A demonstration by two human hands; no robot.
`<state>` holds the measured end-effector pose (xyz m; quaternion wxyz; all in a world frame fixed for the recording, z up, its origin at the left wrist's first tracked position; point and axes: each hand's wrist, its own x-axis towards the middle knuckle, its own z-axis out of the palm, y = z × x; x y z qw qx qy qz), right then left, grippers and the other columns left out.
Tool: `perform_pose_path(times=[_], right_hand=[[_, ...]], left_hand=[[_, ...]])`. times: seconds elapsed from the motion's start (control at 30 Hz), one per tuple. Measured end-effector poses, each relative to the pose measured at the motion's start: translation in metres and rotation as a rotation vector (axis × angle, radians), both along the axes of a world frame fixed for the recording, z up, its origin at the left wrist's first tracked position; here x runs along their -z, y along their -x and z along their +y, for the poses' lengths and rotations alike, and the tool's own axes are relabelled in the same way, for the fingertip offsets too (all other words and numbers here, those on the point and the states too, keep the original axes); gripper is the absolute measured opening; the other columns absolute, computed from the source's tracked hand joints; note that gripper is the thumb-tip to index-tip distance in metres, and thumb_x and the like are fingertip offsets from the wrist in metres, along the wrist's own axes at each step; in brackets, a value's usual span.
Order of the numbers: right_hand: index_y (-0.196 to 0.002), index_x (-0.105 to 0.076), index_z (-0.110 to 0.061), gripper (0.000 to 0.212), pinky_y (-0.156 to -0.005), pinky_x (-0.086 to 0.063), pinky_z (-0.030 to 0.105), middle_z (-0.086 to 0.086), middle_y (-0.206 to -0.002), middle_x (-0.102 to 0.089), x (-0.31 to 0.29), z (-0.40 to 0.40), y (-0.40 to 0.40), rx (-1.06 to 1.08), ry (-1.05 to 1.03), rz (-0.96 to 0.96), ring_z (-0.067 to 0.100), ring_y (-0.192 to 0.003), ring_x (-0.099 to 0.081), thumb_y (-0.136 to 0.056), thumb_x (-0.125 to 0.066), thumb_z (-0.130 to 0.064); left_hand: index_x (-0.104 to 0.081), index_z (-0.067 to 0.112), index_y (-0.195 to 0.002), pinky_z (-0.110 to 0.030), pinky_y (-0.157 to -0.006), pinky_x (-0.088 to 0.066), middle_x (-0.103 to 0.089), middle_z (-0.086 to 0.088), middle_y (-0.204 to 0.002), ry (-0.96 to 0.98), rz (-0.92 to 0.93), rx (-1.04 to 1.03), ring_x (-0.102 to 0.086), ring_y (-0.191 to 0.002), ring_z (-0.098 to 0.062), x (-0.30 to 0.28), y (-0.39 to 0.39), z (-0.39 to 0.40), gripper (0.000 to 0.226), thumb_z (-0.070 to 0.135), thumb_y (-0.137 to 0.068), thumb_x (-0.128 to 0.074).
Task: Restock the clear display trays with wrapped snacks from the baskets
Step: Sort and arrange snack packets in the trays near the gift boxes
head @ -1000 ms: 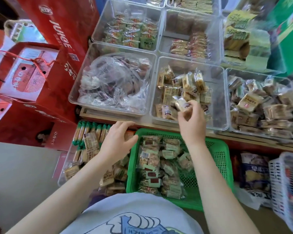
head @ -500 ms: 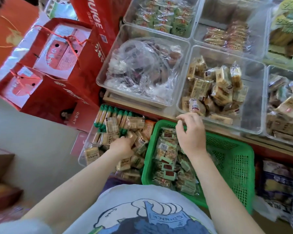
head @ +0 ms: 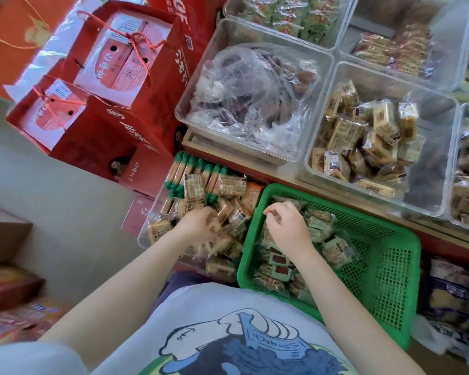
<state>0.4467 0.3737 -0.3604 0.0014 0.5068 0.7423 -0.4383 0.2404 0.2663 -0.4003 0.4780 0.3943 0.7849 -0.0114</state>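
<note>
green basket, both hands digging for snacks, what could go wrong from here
1. The green plastic basket is propped against the person's body, not flat, so it may tip and spill.
2. The left hand is in the clear low bin of tan wrapped snacks, and the right hand is over the green-wrapped snacks. Different kinds could get mixed in one display tray.

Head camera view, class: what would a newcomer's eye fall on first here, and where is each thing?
The bright green basket at lower right stands out, with the right hand hovering over its green-wrapped snacks. To its left, the left hand digs into a clear bin of tan packets. At upper left sit big red gift boxes; clear display trays fill the upper right.
</note>
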Motion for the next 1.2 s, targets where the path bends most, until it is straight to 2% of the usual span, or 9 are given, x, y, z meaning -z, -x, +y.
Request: perform_pose_path(times=[0.27,0.43,0.57,0.7,0.83,0.93,1.03,1.13,1.2], right_hand=[[-0.105,-0.068,-0.016,0.020,-0.077,-0.041,0.023,-0.002,-0.108,-0.056,-0.014,0.006,0.002,0.096,0.006,0.029,0.003,-0.086,-0.054,-0.101,-0.049,-0.016],[-0.119,-0.062,-0.019,0.021,-0.084,-0.058,0.035,0.005,-0.113,-0.069,-0.035,0.007,0.008,0.412,0.442,0.331,0.018,-0.100,-0.070,-0.103,-0.055,-0.029],[-0.126,-0.056,-0.015,0.039,-0.084,-0.060,0.044,0.012,-0.118,-0.070,-0.056,0.013,0.009,0.462,0.666,0.602,0.027,-0.106,-0.071,-0.093,-0.067,-0.032],[-0.113,-0.062,-0.021,0.020,-0.072,-0.055,0.022,0.001,-0.108,-0.068,-0.077,0.045,-0.009,0.502,0.267,0.530,0.008,-0.097,-0.066,-0.094,-0.069,-0.021],[-0.133,-0.055,-0.019,0.037,-0.074,-0.039,0.004,-0.005,-0.122,-0.060,-0.081,0.088,-0.037,0.594,-0.402,0.253,-0.009,-0.096,-0.055,-0.097,-0.059,-0.013],[-0.143,-0.047,-0.016,0.046,-0.101,-0.045,0.035,0.013,-0.143,-0.048,-0.054,0.110,-0.061,0.376,-0.572,-0.155,0.028,-0.128,-0.046,-0.098,-0.054,-0.019],[-0.147,-0.045,-0.020,0.052,-0.120,-0.019,0.056,0.014,-0.160,-0.031,-0.034,0.113,-0.067,0.135,-0.404,-0.492,0.031,-0.148,-0.023,-0.103,-0.038,-0.046],[-0.137,-0.056,-0.015,0.048,-0.121,-0.002,0.055,0.017,-0.157,-0.035,-0.033,0.104,-0.042,0.169,-0.510,-0.412,0.033,-0.150,-0.021,-0.103,-0.040,-0.044],[-0.120,-0.066,-0.009,0.033,-0.120,-0.016,0.056,0.020,-0.139,-0.053,-0.037,0.090,-0.016,0.158,-0.718,-0.201,0.036,-0.136,-0.041,-0.098,-0.049,-0.027]], left_hand=[[-0.063,0.025,-0.120,-0.026,-0.075,-0.049,-0.065,0.005,-0.112,-0.273,0.007,-0.339,-0.060,-0.095,-0.014,-0.024,0.019,0.015,0.044,0.031,-0.080,-0.081],[-0.066,0.019,-0.117,-0.031,-0.074,-0.062,-0.073,-0.005,-0.108,-0.360,-0.491,-0.786,-0.074,-0.089,-0.017,-0.064,0.004,0.036,0.040,0.028,-0.081,-0.080],[-0.065,0.018,-0.120,-0.037,-0.081,-0.060,-0.075,-0.009,-0.107,-0.388,-0.783,-0.712,-0.074,-0.098,-0.022,-0.098,-0.028,0.061,0.029,0.025,-0.092,-0.068],[-0.067,0.020,-0.121,-0.041,-0.085,-0.061,-0.075,-0.006,-0.109,-0.411,-0.710,-0.737,-0.073,-0.098,-0.022,-0.108,-0.039,0.082,0.024,0.029,-0.101,-0.056],[-0.066,0.019,-0.119,-0.034,-0.080,-0.061,-0.072,-0.004,-0.107,-0.401,-0.525,-0.738,-0.072,-0.094,-0.019,-0.100,-0.029,0.088,0.022,0.022,-0.103,-0.052],[-0.067,0.018,-0.114,-0.033,-0.080,-0.060,-0.074,-0.004,-0.102,-0.340,-0.482,-0.685,-0.072,-0.089,-0.017,-0.090,-0.024,0.083,0.020,0.021,-0.103,-0.051],[-0.067,0.020,-0.111,-0.031,-0.078,-0.059,-0.073,0.000,-0.102,-0.288,-0.393,-0.654,-0.070,-0.092,-0.018,-0.073,-0.017,0.073,0.018,0.021,-0.102,-0.051],[-0.063,0.020,-0.124,-0.031,-0.071,-0.054,-0.066,0.005,-0.103,-0.248,-0.151,-0.587,-0.064,-0.084,-0.020,-0.048,-0.008,0.057,0.027,0.024,-0.099,-0.051],[-0.054,0.023,-0.135,-0.039,-0.080,-0.054,-0.054,-0.006,-0.128,-0.187,0.082,-0.466,-0.060,-0.102,-0.026,-0.031,0.002,0.045,0.039,0.025,-0.097,-0.051]])
